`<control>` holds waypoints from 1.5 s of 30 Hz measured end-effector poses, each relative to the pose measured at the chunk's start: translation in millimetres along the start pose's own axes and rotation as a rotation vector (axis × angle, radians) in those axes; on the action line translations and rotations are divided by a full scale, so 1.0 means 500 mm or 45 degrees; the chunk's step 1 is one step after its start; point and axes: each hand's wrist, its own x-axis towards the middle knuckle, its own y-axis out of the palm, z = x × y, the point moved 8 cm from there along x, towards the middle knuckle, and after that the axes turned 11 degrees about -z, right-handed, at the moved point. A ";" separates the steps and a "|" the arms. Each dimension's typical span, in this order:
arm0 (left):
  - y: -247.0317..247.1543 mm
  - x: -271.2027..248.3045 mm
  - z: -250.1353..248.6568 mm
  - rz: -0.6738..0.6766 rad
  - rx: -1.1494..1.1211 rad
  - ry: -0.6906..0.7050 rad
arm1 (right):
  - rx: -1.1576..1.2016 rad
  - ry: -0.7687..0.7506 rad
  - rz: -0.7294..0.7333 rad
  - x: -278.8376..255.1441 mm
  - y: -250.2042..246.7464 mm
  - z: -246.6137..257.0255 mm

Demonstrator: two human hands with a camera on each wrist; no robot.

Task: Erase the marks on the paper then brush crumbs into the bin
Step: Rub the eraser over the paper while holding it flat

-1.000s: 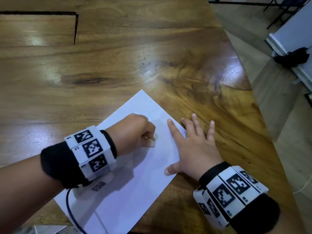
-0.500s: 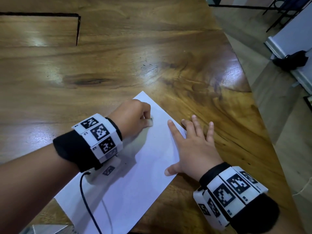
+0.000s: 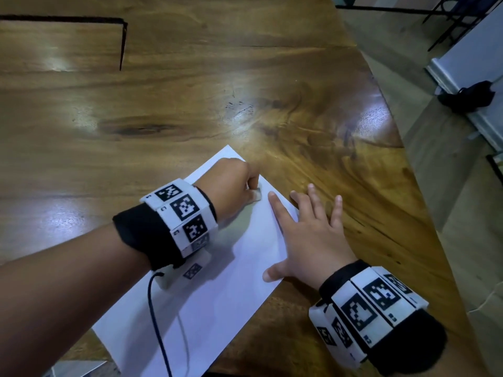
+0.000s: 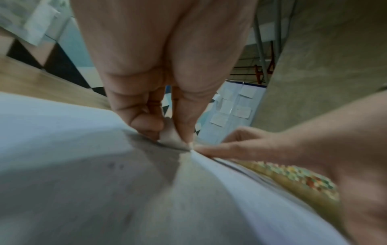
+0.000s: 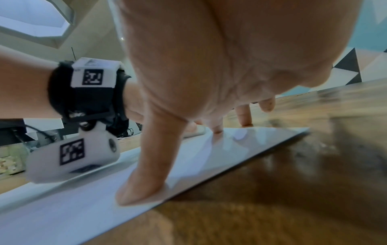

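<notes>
I pinch the eraser (image 3: pixel 255 194) in my left hand (image 3: pixel 231 186), its end pressed to the paper (image 3: pixel 217 303) just below my fingertips for rubbing. My right hand (image 3: pixel 310 240), beside it, lies spread flat, pinning the sheet's edge against sliding. No bin shows.

Left hand (image 3: pixel 231 186) with eraser (image 3: pixel 255 196) shifted along paper (image 3: pixel 217 281): from spot near sheet's middle, a second ago, up toward far corner. Eraser now close to right edge, just beside right hand's index fingertip (image 3: pixel 272 195); contact between them unclear, wrist view blurred. Left forearm reaches further over bench (image 3: pixel 190 91).
</notes>
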 end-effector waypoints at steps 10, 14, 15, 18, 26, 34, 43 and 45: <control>0.033 -0.055 -0.038 0.262 0.099 0.330 | 0.027 -0.004 -0.006 0.003 0.005 -0.002; 0.042 -0.074 -0.051 0.123 0.007 0.323 | 0.031 -0.002 0.004 0.002 0.005 -0.002; 0.051 -0.110 -0.046 0.184 -0.036 0.349 | 0.039 0.000 0.001 0.001 0.005 -0.002; 0.065 -0.207 -0.036 0.365 -0.037 0.505 | 0.038 0.000 -0.012 0.000 0.004 -0.004; 0.055 -0.058 -0.074 0.222 0.057 0.338 | 0.054 0.003 0.013 -0.001 0.011 -0.008; 0.071 -0.194 -0.048 0.485 0.091 0.378 | 0.026 0.022 0.011 -0.004 0.006 -0.006; 0.055 -0.075 -0.070 0.194 0.083 0.322 | 0.017 0.039 0.010 -0.006 -0.001 -0.003; 0.063 -0.124 -0.068 0.302 0.153 0.414 | 0.020 0.046 0.011 -0.006 -0.001 -0.003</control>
